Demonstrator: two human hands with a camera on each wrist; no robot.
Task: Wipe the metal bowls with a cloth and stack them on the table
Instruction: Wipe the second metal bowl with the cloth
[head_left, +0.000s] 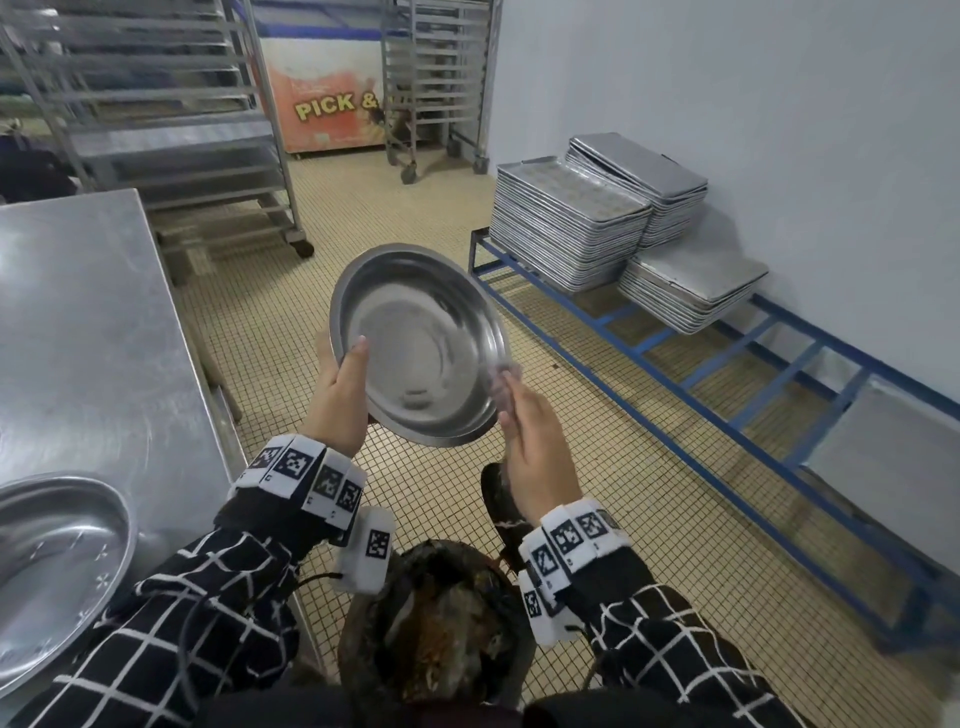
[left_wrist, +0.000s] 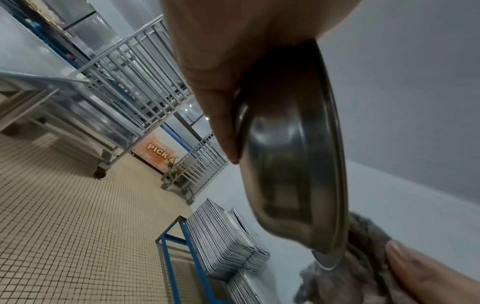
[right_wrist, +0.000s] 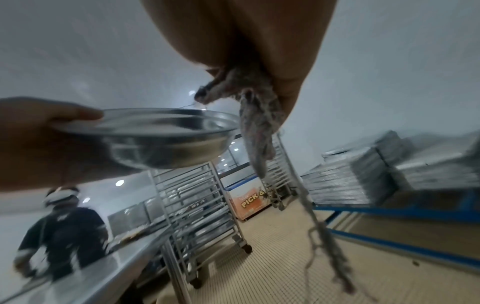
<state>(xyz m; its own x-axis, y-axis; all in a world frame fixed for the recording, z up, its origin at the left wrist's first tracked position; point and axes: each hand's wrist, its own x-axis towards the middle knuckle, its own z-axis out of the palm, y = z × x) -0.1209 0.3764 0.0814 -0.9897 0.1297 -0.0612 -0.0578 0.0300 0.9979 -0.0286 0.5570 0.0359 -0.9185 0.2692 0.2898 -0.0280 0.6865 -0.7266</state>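
Note:
A shallow metal bowl (head_left: 423, 345) is held up in front of me, tilted with its inside facing me. My left hand (head_left: 340, 395) grips its left rim, thumb inside, fingers behind. My right hand (head_left: 530, 441) pinches a frayed grey cloth (head_left: 505, 382) against the bowl's right rim. In the left wrist view the bowl (left_wrist: 293, 156) shows edge-on with the cloth (left_wrist: 363, 242) at its far rim. In the right wrist view the cloth (right_wrist: 255, 123) hangs from my fingers beside the bowl (right_wrist: 166, 139). A second metal bowl (head_left: 52, 566) lies on the steel table (head_left: 78, 322) at lower left.
Stacks of baking trays (head_left: 571, 223) sit on a blue low rack (head_left: 727, 374) along the right wall. Wheeled tray racks (head_left: 171, 119) and a chest freezer (head_left: 327, 104) stand at the back. A dark bucket (head_left: 436, 623) sits on the tiled floor below my hands. Another person (right_wrist: 64, 232) stands by the table.

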